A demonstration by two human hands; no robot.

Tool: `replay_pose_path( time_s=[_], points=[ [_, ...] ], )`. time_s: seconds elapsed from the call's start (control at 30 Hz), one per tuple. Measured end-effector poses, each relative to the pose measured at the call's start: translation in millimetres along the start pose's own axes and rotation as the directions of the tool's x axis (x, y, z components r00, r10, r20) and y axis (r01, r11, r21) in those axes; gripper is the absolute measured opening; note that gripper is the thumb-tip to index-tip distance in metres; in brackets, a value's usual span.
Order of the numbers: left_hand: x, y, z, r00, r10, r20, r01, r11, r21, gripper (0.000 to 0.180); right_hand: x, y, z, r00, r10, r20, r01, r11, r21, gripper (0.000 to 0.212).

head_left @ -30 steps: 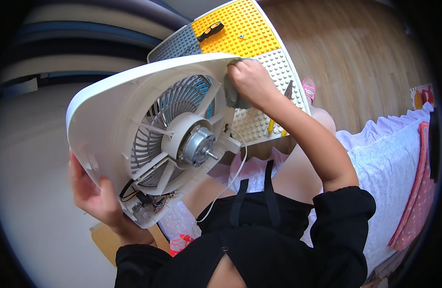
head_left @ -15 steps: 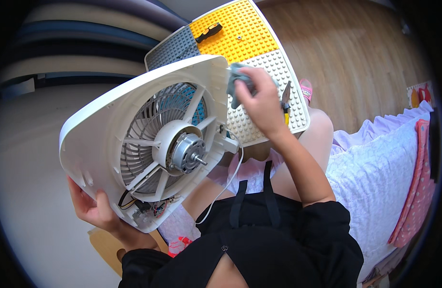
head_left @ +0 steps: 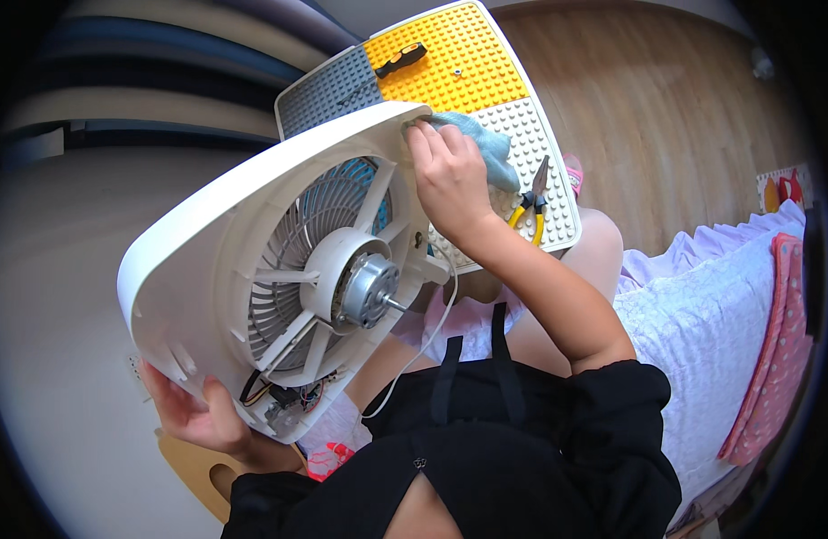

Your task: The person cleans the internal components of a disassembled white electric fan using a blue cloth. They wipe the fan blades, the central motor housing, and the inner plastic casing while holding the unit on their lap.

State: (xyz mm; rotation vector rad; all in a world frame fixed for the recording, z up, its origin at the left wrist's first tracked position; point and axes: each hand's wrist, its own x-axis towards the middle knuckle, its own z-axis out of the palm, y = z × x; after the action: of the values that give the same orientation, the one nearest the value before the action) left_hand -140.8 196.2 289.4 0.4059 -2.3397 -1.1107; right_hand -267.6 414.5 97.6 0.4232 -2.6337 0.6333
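The fan (head_left: 288, 277) is held up in the air above the person's lap, to the left, tilted, with its hollow inner side toward the wearer. The left hand (head_left: 198, 409) supports it at the near left edge: thumb on the inner side, the other fingers on the outer side, clamped on the white shell.

The right hand (head_left: 451, 175) is at the fan's far right corner. Its fingers are closed together on a blue-grey cloth (head_left: 496, 153), whose loose end hangs to the right over the bench (head_left: 522, 130). How much of the cloth touches the rim cannot be told, as the hand covers it.

Inside the fan, the motor (head_left: 367, 289) is exposed, its shaft (head_left: 397, 304) pointing right and near. Wires (head_left: 288, 395) lie open to view at the near corner. A white cord (head_left: 445, 314) runs from the right side down to the lap.

On the bench, which has a studded top, pliers (head_left: 534, 199) lie on the white section with their handles spread. Farther off, a screwdriver (head_left: 402, 59) lies across the grey and yellow sections, with a small metal piece (head_left: 458, 73) to its right.
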Motion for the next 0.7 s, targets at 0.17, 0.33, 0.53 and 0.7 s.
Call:
replay_pose_path(
  time_s=[0.17, 0.33, 0.53, 0.7],
  points=[
    [1, -5, -8, 0.988, 0.137, 0.076, -0.140, 0.990, 0.032, 0.063, 8, -9, 11, 0.991, 0.059, 0.118, -0.053, 0.997, -0.061, 0.031],
    [0, 2, -8, 0.990, 0.097, 0.099, -0.107, 0.988, 0.110, 0.064, 10, -10, 8, 0.987, 0.106, 0.124, -0.091, 0.988, -0.123, 0.031],
    [1, 8, -12, 0.935, 0.257, 0.246, -0.296, 0.945, 0.137, 0.079, 12, -15, 16, 0.974, 0.163, 0.155, -0.115, 0.953, -0.281, 0.026],
    [1, 0, -14, 0.924, 0.304, 0.231, -0.324, 0.945, 0.051, 0.080, 16, -16, 24, 0.953, 0.210, 0.217, -0.163, 0.963, -0.213, 0.031]
  ],
)
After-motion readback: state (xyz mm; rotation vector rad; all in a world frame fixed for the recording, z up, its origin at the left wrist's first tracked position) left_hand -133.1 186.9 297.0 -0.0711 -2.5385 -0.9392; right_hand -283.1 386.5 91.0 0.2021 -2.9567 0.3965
